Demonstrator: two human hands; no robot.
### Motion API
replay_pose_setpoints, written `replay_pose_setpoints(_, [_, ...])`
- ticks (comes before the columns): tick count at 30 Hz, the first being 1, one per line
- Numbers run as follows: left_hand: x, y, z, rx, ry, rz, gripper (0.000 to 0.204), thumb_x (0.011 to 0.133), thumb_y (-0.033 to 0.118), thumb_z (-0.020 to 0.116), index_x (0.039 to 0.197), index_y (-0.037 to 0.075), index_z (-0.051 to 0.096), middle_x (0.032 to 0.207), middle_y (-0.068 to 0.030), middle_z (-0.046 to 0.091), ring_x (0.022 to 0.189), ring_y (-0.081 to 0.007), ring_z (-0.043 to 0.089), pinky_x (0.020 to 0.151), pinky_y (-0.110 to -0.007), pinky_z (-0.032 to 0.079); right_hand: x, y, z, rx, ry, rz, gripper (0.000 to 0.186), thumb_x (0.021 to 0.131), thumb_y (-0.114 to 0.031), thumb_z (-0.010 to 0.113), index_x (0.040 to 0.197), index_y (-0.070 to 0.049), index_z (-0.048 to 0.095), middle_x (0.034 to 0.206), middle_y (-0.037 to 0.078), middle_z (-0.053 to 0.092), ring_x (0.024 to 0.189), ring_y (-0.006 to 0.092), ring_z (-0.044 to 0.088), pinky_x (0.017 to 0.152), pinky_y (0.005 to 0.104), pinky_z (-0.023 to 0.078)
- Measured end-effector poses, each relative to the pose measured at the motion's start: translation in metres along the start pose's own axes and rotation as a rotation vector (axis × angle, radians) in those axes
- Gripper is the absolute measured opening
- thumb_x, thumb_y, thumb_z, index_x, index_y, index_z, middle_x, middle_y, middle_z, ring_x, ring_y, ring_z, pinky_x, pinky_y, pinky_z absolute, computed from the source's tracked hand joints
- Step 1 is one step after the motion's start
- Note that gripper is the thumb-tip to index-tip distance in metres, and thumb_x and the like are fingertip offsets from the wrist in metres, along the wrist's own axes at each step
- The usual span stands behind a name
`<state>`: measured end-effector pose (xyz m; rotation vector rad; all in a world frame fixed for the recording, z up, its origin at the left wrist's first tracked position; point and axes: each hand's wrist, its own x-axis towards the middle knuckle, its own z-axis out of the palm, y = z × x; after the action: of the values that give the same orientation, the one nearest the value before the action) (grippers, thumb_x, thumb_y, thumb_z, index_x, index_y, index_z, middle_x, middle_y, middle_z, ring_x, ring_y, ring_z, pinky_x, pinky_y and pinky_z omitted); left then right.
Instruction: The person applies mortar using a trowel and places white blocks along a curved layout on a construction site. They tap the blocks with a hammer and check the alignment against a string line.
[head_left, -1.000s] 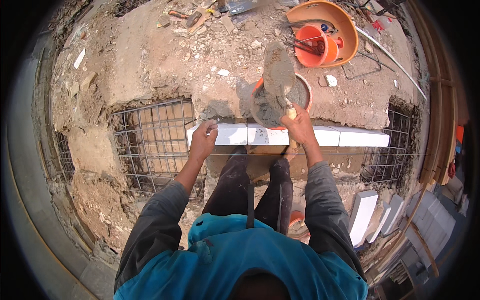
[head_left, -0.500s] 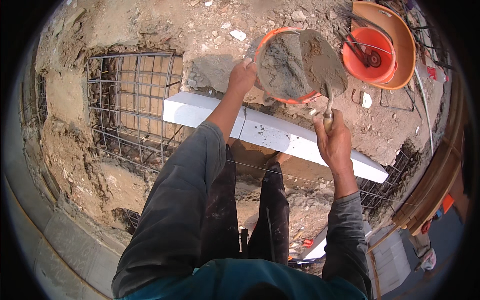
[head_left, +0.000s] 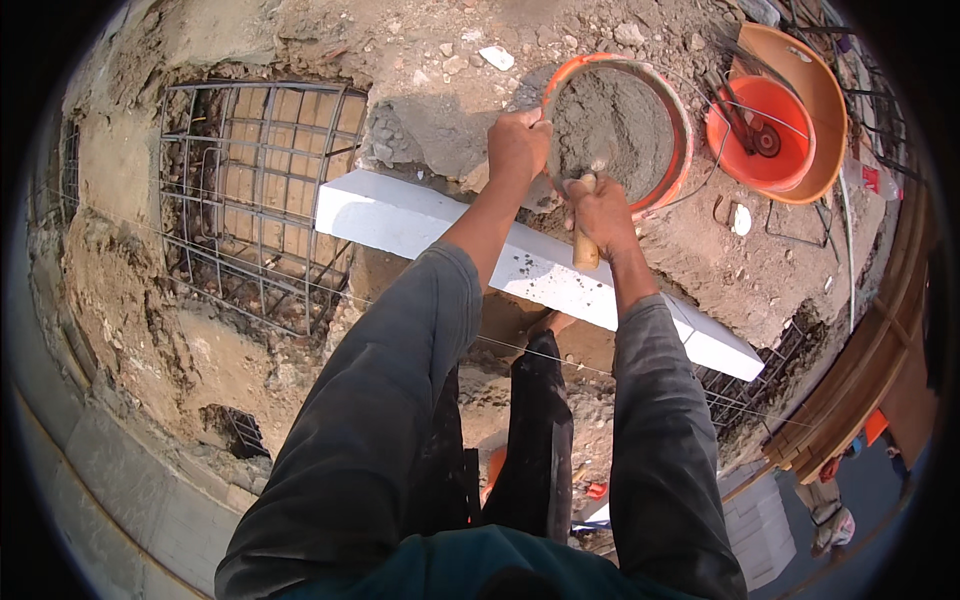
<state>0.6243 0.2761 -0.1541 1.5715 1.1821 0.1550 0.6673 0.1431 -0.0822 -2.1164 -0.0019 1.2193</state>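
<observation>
An orange-rimmed bucket [head_left: 686,150] full of wet grey mortar [head_left: 618,125] stands on the rubble beyond a long white block [head_left: 400,212]. My left hand [head_left: 518,150] is closed on the bucket's near-left rim. At the near side of the mortar, my right hand [head_left: 604,214] is wrapped round the wooden handle of a trowel [head_left: 586,250]. The trowel's blade is out of sight, behind my hand or in the mortar. Beneath my forearms lies the white block, with dark mortar specks on its top and a trench under it.
Left of the block, a rebar grid [head_left: 265,185] covers a pit. An orange-red bucket [head_left: 765,140] with a tool inside sits in an orange basin [head_left: 800,70] at the far right. A thin string [head_left: 500,343] crosses below my arms. Wooden boards [head_left: 830,420] lie at right.
My right hand has moved left and turned, bringing the trowel from the bucket's right side to its near edge. The mortar-laden blade no longer shows. My left hand keeps hold of the rim.
</observation>
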Motion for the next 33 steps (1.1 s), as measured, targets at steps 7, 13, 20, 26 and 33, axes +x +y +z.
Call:
replay_pose_setpoints(7, [-0.021,0.029,-0.032,0.255,-0.058,0.065,0.041,0.087,0.018,0.065,0.123,0.0,0.065,0.099,-0.022,0.07,0.095,-0.0246,0.069,0.081,-0.033,0.054,-0.011,0.024,-0.013,0.491,-0.177,-0.051,0.014,0.091,-0.015,0.06,0.098,-0.003,0.056,0.07,0.003,0.057,0.048,0.0121,0.055,0.041,0.0275,0.047])
replay_pose_setpoints(13, [-0.205,0.037,-0.158,-0.246,0.005,0.554,0.027,0.091,-0.001,0.054,0.116,-0.001,0.066,0.091,-0.0126,0.07,0.071,-0.016,0.068,0.07,-0.03,0.055,-0.063,0.012,-0.046,0.369,-0.29,-0.192,0.012,0.092,-0.011,0.059,0.102,-0.007,0.054,0.07,0.001,0.056,0.048,0.0094,0.054,0.041,0.0256,0.044])
replay_pose_setpoints(20, [-0.263,-0.15,-0.206,-0.044,0.484,-0.298,0.035,0.087,0.004,0.061,0.121,-0.004,0.06,0.106,-0.0188,0.063,0.091,-0.0255,0.065,0.076,-0.031,0.054,-0.08,-0.019,0.001,0.172,-0.579,-0.08,0.012,0.092,-0.011,0.062,0.099,-0.005,0.054,0.067,0.001,0.055,0.049,0.0086,0.054,0.044,0.0249,0.043])
replay_pose_setpoints(26, [-0.131,-0.208,-0.171,0.295,0.455,-0.26,0.088,0.074,0.019,0.079,0.149,0.003,0.034,0.144,-0.0298,0.038,0.129,-0.0464,0.043,0.109,-0.048,0.037,-0.001,0.01,0.134,-0.478,-0.422,-0.436,0.023,0.093,-0.018,0.059,0.105,0.001,0.052,0.073,0.015,0.061,0.063,0.027,0.063,0.059,0.0385,0.051])
replay_pose_setpoints(33, [-0.113,-0.231,-0.151,0.358,0.427,-0.235,0.099,0.072,0.025,0.082,0.151,0.0,0.027,0.143,-0.0388,0.032,0.13,-0.0494,0.04,0.112,-0.055,0.026,0.075,0.036,0.226,-0.922,-0.345,-0.802,0.031,0.091,-0.02,0.055,0.111,0.004,0.053,0.095,0.031,0.064,0.089,0.0484,0.062,0.08,0.0537,0.05])
